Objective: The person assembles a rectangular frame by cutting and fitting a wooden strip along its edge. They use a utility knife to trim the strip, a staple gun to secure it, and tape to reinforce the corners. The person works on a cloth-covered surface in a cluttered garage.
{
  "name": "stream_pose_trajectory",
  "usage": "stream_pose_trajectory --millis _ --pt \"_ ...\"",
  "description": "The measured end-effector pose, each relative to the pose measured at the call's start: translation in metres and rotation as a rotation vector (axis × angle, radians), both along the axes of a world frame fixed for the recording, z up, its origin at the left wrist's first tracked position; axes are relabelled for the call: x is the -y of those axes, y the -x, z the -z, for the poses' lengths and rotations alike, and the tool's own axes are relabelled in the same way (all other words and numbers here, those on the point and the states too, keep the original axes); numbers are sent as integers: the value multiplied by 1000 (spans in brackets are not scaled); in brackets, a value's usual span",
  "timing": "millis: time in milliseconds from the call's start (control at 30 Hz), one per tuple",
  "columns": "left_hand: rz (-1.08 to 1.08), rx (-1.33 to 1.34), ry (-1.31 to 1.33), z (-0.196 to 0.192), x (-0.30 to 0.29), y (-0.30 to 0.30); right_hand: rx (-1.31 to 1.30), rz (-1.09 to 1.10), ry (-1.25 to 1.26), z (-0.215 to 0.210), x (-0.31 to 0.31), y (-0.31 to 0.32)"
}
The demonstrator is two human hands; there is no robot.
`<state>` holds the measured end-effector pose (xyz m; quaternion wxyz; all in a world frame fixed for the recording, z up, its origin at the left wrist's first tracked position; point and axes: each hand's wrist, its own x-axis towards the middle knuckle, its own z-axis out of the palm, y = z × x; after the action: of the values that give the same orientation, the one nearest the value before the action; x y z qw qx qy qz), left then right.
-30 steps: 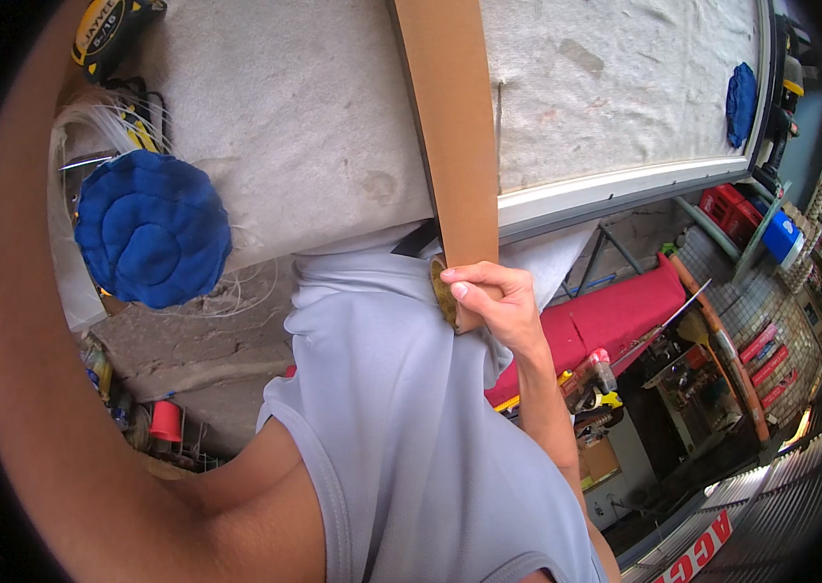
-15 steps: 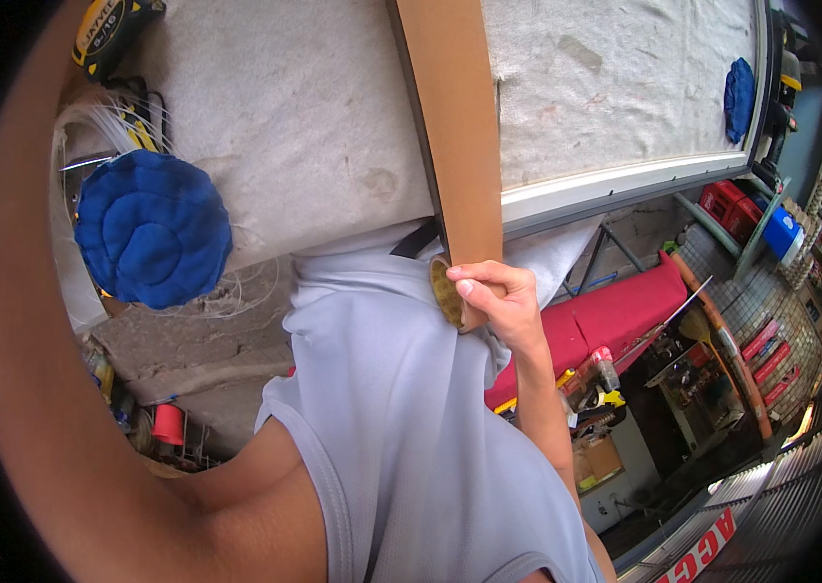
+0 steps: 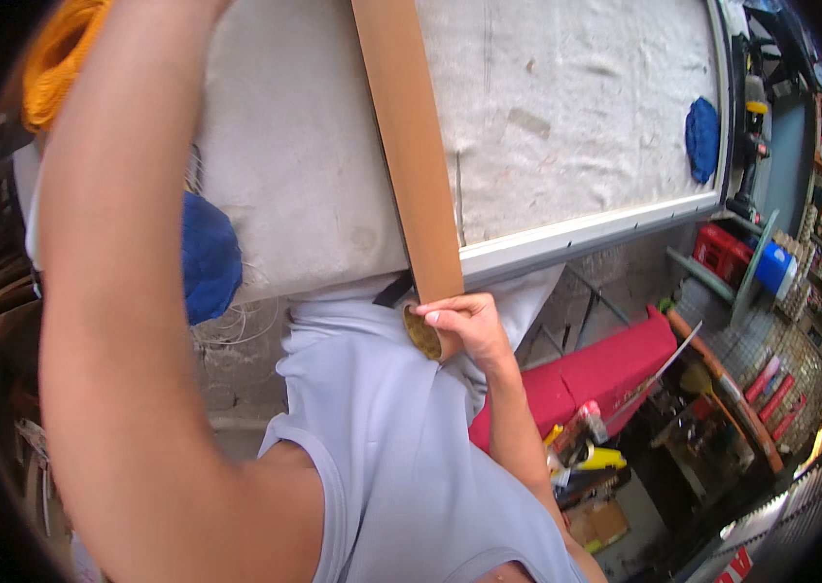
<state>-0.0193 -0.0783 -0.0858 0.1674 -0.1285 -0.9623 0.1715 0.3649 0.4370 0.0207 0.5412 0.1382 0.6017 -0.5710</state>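
My right hand pinches a roll of brown tape by its rim, close against my grey shirt at the near edge of the work surface. From the roll a wide brown tape strip runs away from me, stretched out to the top of the view. A dark edge shows along the strip's left side. My left arm reaches up and forward at the left, and its hand lies beyond the top edge. Right of the strip is a frame with a white and grey border, around a stained pale cloth.
A round blue pad sits left, partly behind my arm. Another blue pad lies at the frame's far right. An orange coil of cord is at upper left. A red-covered bench with tools stands right, near a red crate.
My left arm has swung inward and now hides part of the round blue pad. The view has shifted, bringing the orange coil in. My right hand still grips the tape roll.
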Motion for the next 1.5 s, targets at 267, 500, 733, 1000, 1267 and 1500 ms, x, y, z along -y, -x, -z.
stream_pose_trajectory --millis 267,500,733,1000,1267,1500 --pt "152 -22 -307 -53 -195 -185 -22 -37 75 3 5 12" --pt "190 466 -779 -99 -338 -360 -84 -72 246 29 -2 10" --pt "-150 -11 -556 -50 -212 -242 -189 -180 223 12 3 10" --pt "-660 57 79 -35 -48 -72 -27 -135 247 14 0 7" --pt "-286 102 -338 -39 1 -13 -139 592 127 17 -20 9" --pt "-721 292 -637 -94 -29 -2 -433 374 -82 16 -12 4"
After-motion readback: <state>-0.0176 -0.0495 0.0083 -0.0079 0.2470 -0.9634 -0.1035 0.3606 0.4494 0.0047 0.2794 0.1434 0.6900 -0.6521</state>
